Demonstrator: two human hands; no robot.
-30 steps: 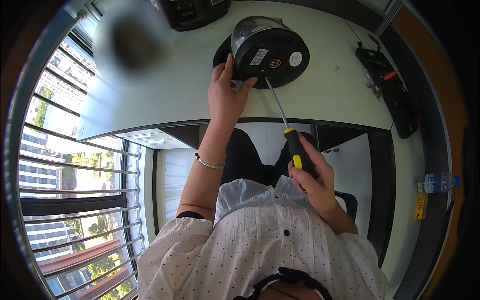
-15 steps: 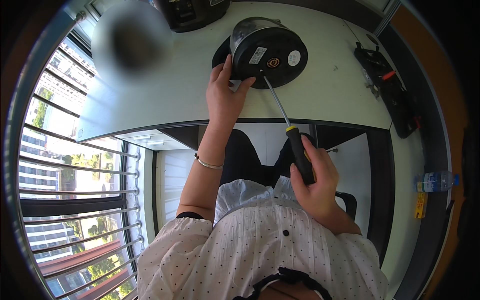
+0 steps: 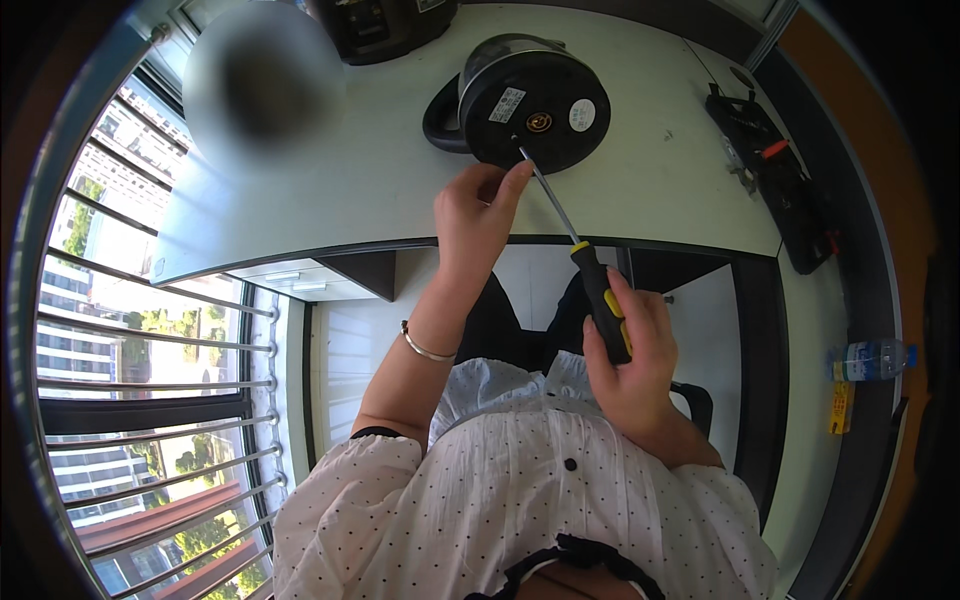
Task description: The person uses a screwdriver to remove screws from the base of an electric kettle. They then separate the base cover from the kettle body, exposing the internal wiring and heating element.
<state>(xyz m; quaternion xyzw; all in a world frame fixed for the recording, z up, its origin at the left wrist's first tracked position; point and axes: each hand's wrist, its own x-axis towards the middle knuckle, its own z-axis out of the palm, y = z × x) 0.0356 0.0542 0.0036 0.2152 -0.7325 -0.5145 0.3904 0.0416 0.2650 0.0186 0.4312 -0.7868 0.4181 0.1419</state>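
An electric kettle lies on its side on the desk, its round black base turned toward me and its handle pointing left. My right hand grips the black and yellow handle of a screwdriver. The thin metal shaft slants up and left, with its tip just off a small hole near the base's lower edge. My left hand is closed in a pinch, thumb and fingertips against the shaft close to its tip. Whether a small screw sits there is too small to tell.
A black tool pouch with a red-handled tool lies open on the desk's right side. A dark appliance stands at the back, beside a blurred pale round object. At far right are a plastic bottle and a yellow box.
My left hand has let go of the kettle and moved down and right to the screwdriver's shaft. The screwdriver tip has shifted slightly down from the base; the kettle has tilted a little.
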